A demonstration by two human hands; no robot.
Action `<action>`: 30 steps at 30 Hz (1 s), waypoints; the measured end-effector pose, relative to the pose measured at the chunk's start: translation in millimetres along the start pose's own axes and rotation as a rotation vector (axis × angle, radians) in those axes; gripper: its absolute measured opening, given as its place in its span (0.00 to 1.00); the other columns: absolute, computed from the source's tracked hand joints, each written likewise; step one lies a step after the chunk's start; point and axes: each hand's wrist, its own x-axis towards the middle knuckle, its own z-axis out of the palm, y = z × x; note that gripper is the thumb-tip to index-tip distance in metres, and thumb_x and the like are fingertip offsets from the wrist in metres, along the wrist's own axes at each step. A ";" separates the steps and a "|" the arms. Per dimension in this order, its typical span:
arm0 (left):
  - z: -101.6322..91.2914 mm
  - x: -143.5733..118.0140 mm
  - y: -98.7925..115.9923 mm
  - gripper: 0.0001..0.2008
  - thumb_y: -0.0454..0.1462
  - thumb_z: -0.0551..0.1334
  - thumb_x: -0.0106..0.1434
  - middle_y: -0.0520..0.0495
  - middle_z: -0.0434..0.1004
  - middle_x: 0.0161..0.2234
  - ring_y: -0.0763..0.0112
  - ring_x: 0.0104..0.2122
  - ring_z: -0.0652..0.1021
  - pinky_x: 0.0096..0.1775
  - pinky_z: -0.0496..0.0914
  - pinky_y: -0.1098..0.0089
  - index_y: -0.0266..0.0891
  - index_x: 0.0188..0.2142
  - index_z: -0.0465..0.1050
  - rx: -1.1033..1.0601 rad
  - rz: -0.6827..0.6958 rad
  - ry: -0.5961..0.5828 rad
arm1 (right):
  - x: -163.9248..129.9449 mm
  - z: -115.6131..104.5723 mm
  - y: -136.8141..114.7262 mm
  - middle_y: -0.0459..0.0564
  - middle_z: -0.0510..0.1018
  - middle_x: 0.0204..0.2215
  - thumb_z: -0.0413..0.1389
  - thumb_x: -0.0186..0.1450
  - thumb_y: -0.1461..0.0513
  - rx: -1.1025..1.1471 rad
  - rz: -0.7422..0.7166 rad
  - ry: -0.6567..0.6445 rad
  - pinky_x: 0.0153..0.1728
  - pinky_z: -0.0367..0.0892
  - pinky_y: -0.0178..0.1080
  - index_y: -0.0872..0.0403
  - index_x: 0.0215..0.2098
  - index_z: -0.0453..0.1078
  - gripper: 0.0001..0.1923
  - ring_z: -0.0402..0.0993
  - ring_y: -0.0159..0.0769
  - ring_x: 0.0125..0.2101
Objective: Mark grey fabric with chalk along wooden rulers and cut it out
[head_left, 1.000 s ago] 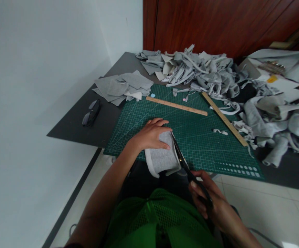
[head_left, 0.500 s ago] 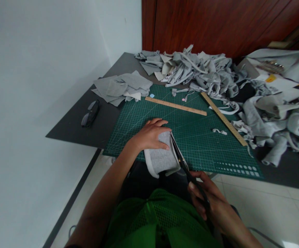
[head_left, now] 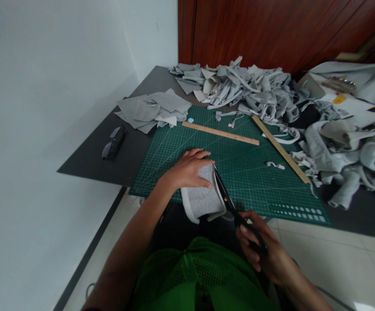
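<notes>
A folded piece of light grey fabric (head_left: 203, 198) lies at the near edge of the green cutting mat (head_left: 181, 151), its lower part hanging over the edge. My left hand (head_left: 192, 168) rests flat on its upper part, fingers stretched out and pressing it down. My right hand (head_left: 260, 244) grips the black handles of a pair of scissors (head_left: 226, 200). Their blades lie along the fabric's right edge, tips close to my left fingertips. Part of the fabric is hidden under my left hand.
Two wooden rulers (head_left: 221, 133) lie on the mat, with a small fabric scrap (head_left: 275, 165) near the right one. Flat grey pieces (head_left: 155, 108) and glasses (head_left: 113, 142) are at left. Heaped grey scraps (head_left: 252, 86) cover the back and right, beside a white box (head_left: 345, 101).
My right hand and the scissors handles have shifted slightly right and up, while the tips stay by the fabric's edge. My left hand and the fabric have barely moved.
</notes>
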 end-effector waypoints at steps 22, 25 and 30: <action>0.4 0.6 -0.1 0.44 0.54 0.76 0.54 0.40 0.61 0.71 0.47 0.71 0.58 0.68 0.56 0.47 0.44 0.66 0.67 -0.007 -0.023 -0.006 | 7.2 9.2 -14.4 0.33 0.64 0.21 0.71 0.54 0.41 -0.066 -0.002 0.007 0.10 0.53 0.25 0.48 0.45 0.62 0.33 0.54 0.21 0.14; 1.6 0.7 -0.5 0.47 0.54 0.76 0.53 0.39 0.61 0.71 0.47 0.71 0.58 0.68 0.55 0.48 0.43 0.68 0.64 -0.017 -0.016 0.006 | 7.2 9.1 -13.9 0.33 0.64 0.21 0.71 0.54 0.41 -0.065 -0.003 0.003 0.10 0.53 0.25 0.48 0.45 0.63 0.33 0.54 0.21 0.14; 1.2 -0.3 1.2 0.44 0.51 0.78 0.51 0.38 0.65 0.68 0.48 0.69 0.62 0.66 0.59 0.50 0.41 0.63 0.67 -0.045 -0.014 0.059 | 9.1 8.2 -10.5 0.34 0.65 0.22 0.70 0.57 0.42 -0.066 -0.021 -0.013 0.10 0.53 0.25 0.48 0.46 0.64 0.31 0.54 0.21 0.14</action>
